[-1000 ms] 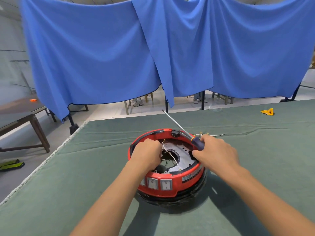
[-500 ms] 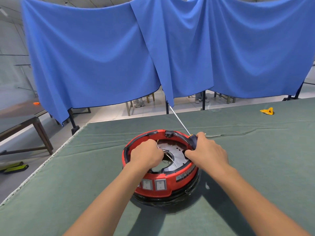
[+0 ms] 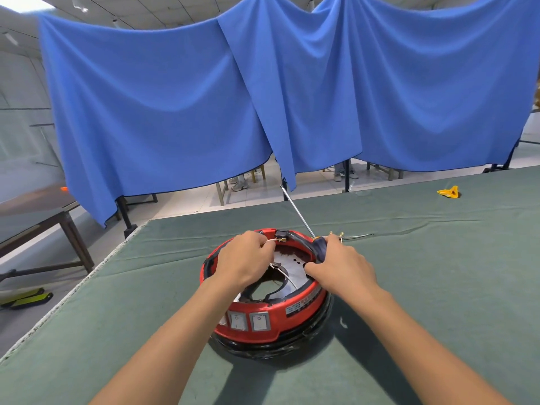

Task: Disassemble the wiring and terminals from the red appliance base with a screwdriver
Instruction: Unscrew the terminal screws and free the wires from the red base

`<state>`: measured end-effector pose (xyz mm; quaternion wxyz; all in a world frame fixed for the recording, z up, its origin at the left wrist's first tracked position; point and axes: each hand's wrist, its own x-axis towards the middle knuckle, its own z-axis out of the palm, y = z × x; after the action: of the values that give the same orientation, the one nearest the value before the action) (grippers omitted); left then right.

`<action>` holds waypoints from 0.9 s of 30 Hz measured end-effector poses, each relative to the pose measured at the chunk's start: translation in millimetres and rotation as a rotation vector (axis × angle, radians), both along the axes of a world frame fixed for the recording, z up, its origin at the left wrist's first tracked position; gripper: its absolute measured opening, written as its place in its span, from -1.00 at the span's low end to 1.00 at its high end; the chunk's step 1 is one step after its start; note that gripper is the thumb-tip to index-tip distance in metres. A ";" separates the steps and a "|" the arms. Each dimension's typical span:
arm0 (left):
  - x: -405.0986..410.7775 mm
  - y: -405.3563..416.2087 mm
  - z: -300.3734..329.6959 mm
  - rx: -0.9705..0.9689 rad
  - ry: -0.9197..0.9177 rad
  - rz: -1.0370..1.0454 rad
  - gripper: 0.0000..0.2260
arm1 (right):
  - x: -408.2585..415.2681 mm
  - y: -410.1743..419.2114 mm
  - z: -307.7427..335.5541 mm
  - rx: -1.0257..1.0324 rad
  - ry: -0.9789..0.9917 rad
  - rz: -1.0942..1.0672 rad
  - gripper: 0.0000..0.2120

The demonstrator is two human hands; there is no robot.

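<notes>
The round red appliance base (image 3: 295,312) lies on the green table cloth, its open side up, with two white switches on the near wall. My left hand (image 3: 244,260) is over the base's far left rim, fingers pinched on a white wire (image 3: 270,240) that ends in a brass terminal. My right hand (image 3: 342,266) rests on the right rim and grips the screwdriver (image 3: 318,247) by its dark handle; the steel shaft points up and away to the left. A second white wire (image 3: 285,276) curves across the metal plate inside.
Loose wires with brass terminals (image 3: 355,236) lie on the cloth just behind my right hand. A small yellow piece (image 3: 448,192) sits at the far right. The table's left edge (image 3: 73,290) drops to the floor. Blue cloth (image 3: 263,97) hangs behind.
My left hand has moved from the base's near left side to its far rim and pinched a wire there. My right hand and the screwdriver have shifted only slightly.
</notes>
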<state>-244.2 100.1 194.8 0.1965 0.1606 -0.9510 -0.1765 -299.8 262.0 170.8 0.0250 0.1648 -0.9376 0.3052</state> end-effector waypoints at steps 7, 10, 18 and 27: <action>1.4 -12.1 14.9 -0.090 0.090 -0.084 -0.66 | 1.6 1.6 -0.4 -0.017 -0.019 -0.006 -0.56; 4.1 -14.3 16.6 -0.100 0.204 -0.099 -0.65 | 2.9 2.9 -0.8 -0.019 -0.016 -0.008 -0.55; -6.8 -3.2 30.9 -0.013 0.471 -0.006 -0.63 | 5.5 9.3 2.3 -0.050 -0.051 -0.064 -0.52; -12.2 0.7 46.5 0.491 0.595 0.106 -0.62 | 17.6 2.9 46.0 -1.020 -0.454 0.288 -0.85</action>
<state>-256.3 100.8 241.3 0.4284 0.1934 -0.7723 -0.4274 -282.3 264.9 216.8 -0.1421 0.1883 -0.6217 0.7469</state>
